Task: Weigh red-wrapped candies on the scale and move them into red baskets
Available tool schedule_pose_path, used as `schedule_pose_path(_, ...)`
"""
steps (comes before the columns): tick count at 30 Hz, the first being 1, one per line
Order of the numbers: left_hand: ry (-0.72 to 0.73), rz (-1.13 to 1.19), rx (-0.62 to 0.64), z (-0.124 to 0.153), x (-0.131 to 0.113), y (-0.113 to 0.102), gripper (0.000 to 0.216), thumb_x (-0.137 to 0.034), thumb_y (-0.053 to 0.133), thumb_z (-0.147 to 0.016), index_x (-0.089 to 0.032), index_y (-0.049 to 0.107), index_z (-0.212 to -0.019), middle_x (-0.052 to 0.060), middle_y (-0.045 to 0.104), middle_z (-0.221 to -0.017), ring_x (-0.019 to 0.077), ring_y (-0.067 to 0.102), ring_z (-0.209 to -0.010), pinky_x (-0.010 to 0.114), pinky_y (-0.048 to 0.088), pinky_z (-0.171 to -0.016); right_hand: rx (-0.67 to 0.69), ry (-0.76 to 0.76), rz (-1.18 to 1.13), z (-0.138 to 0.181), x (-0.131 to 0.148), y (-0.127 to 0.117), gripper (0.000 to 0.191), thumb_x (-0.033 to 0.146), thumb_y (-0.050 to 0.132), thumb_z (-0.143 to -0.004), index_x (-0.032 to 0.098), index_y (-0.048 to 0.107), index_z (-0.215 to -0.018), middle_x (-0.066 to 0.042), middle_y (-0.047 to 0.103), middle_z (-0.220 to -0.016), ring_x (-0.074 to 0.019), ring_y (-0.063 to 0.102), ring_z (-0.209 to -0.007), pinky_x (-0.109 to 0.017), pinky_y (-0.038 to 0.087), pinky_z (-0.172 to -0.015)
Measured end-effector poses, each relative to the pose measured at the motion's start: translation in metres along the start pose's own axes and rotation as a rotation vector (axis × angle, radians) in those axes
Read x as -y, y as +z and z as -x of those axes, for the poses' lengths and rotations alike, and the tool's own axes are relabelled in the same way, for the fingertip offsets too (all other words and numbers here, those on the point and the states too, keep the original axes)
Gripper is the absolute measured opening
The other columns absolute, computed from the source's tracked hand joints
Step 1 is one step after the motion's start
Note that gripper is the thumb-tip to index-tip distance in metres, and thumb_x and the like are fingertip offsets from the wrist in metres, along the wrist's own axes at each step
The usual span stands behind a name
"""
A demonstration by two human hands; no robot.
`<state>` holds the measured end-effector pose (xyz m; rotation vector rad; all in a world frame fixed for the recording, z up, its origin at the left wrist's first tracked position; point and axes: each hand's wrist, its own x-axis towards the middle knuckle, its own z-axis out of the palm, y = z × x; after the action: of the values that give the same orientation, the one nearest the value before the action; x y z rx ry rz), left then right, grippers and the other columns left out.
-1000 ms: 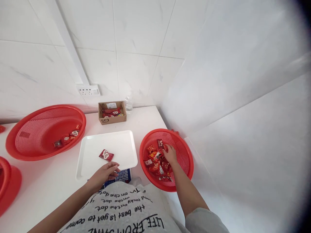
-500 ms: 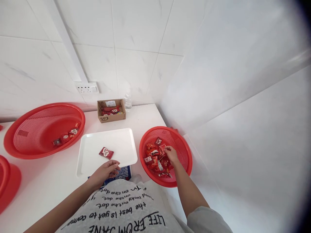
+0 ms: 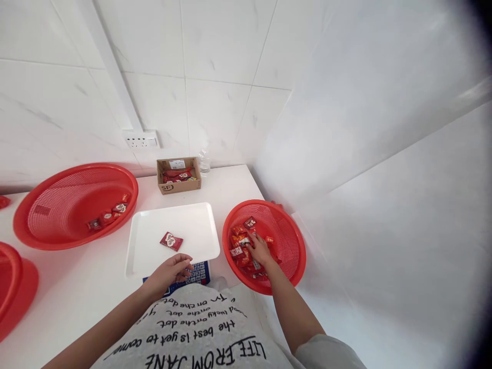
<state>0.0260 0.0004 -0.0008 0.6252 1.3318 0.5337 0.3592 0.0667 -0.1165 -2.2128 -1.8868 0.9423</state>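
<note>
My right hand (image 3: 260, 251) reaches into a small red mesh basket (image 3: 290, 241) holding several red snack packets (image 3: 240, 241), its fingers curled down among them; what it grips, if anything, is hidden. My left hand (image 3: 171, 271) rests at the near edge of a white tray (image 3: 192, 225), fingers loosely bent over a blue keypad (image 3: 200, 274) beneath the tray. One red packet (image 3: 171, 241) lies on the tray, just beyond my left hand.
A large red mesh basket (image 3: 49, 225) with a few packets (image 3: 109, 215) sits at the left. A cardboard box (image 3: 179, 175) of packets and a clear bottle (image 3: 204, 163) stand by the tiled wall. More red basket rims (image 3: 11, 287) show at the far left.
My right hand has slid from the basket's middle toward its left side, onto the packet pile. My left hand has stayed at the tray's edge.
</note>
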Motion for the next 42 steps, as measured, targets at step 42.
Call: schedule_pose_path(42, 0.021, 0.245, 0.135, 0.012, 0.037, -0.039, 0.045, -0.046, 0.070, -0.065, -0.018, 0.055, -0.097, 0.005, 0.069, -0.089, 0.0167, 0.065, -0.077, 0.029, 0.047, -0.073, 0.124, -0.061, -1.022, 0.104, 0.192, 0.048, 0.022, 0.031, 0.063, -0.065, 0.019, 0.064, -0.084, -0.004, 0.066, -0.088, -0.0180, 0.061, -0.079, -0.035, 0.048, -0.079)
